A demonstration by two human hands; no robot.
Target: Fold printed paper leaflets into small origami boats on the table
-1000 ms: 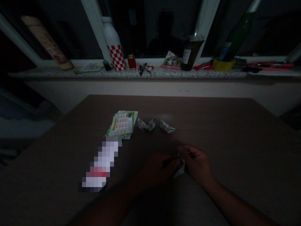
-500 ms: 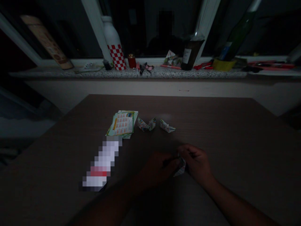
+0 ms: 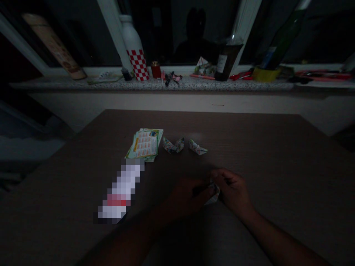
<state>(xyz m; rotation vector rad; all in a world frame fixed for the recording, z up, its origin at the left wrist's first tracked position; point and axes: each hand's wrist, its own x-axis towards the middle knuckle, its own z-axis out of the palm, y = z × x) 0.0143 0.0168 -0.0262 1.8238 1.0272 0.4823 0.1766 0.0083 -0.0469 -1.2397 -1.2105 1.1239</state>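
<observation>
In dim light, my left hand (image 3: 188, 197) and my right hand (image 3: 232, 190) meet over the brown table (image 3: 277, 159), both pinched on a small folded piece of printed paper (image 3: 213, 197) held between their fingertips. Beyond them lie two finished folded paper shapes, one (image 3: 173, 145) and another (image 3: 197, 147) to its right. A small stack of printed paper sheets (image 3: 144, 145) lies left of those.
A blurred white and red oblong object (image 3: 120, 190) lies on the table at the left. The stone windowsill (image 3: 155, 85) behind carries a red-checked white bottle (image 3: 134, 50), a dark bottle (image 3: 226, 59), a green bottle (image 3: 277, 40), a small red can (image 3: 155, 69) and pens.
Both hands have stayed together on the folded paper, working it slightly between the fingers. The view has tilted a little.
</observation>
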